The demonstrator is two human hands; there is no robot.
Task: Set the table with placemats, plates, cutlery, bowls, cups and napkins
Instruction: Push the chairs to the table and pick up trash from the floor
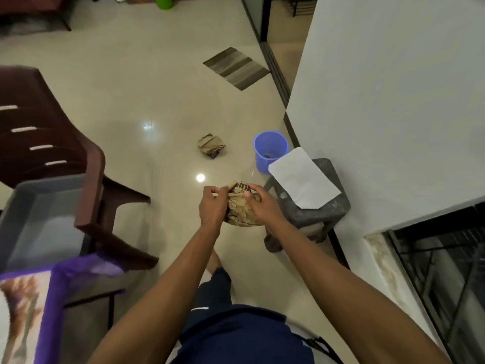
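- At the centre of the frame, the left hand (212, 206) and right hand (258, 203) both grip a crumpled brown paper bag (240, 210), fingers curled into its top.
- A second crumpled paper bag (210, 145) lies on the floor (147, 101) above them.
- To the right, a white sheet (304, 178) rests on a grey stool (315, 214), beside a blue bucket (270, 151).
- A dark red chair (52, 143) stands at left.
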